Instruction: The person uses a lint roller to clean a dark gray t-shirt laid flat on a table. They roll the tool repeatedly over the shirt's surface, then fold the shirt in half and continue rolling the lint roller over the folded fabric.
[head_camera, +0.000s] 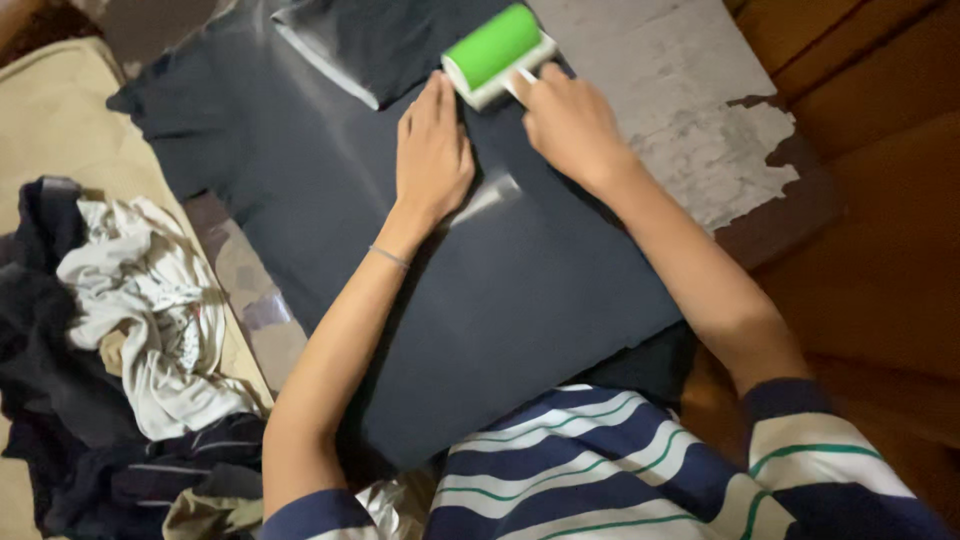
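Green lint roller (492, 47) in right hand (568, 122), left hand (433, 155) flat on dark shirt (300, 170).

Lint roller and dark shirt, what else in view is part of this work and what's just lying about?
In use:
lint roller, held by right hand
dark shirt, pressed flat by left hand
table beneath

Lying about:
clothes pile, left of the table

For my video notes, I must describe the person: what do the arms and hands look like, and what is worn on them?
Both forearms are bare. Short sleeves have navy and white stripes with thin green lines. The left hand has a thin bracelet at the wrist. The right hand wears nothing visible.
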